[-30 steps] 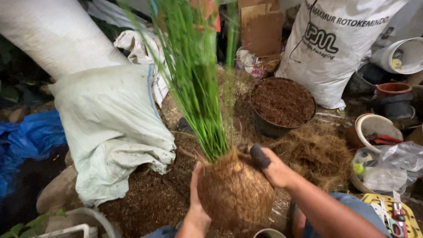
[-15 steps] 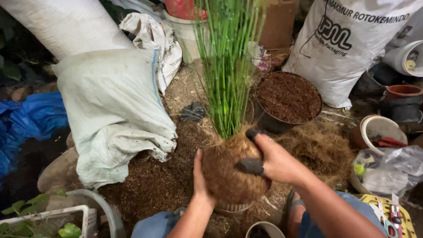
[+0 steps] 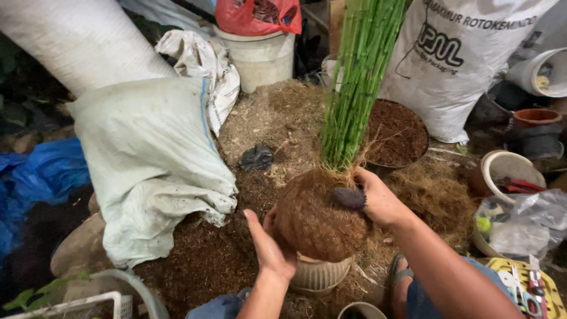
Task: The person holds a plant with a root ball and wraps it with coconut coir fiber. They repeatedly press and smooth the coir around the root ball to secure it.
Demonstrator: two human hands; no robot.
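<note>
A round brown fibre-wrapped root ball [image 3: 316, 221] carries a tall bunch of thin green stems [image 3: 357, 82]. It rests on a small ribbed pale pot [image 3: 319, 276]. My left hand [image 3: 269, 245] cups the ball's left side. On the upper right side my right hand [image 3: 375, 198] grips it, and the thumb wears a dark cover. Both hands press on the ball over a heap of brown soil mix [image 3: 201, 260].
A round pan of dark soil [image 3: 401, 133] sits behind the plant. Large white sacks [image 3: 147, 159] lie at left and a printed sack [image 3: 466, 65] stands at back right. A white bucket [image 3: 260, 56], loose coconut fibre [image 3: 437, 195], bowls and tools are around.
The plant has been lowered from the air onto the ribbed pot. The view has tilted so the stems stand more upright. My left hand slid to the ball's side.
</note>
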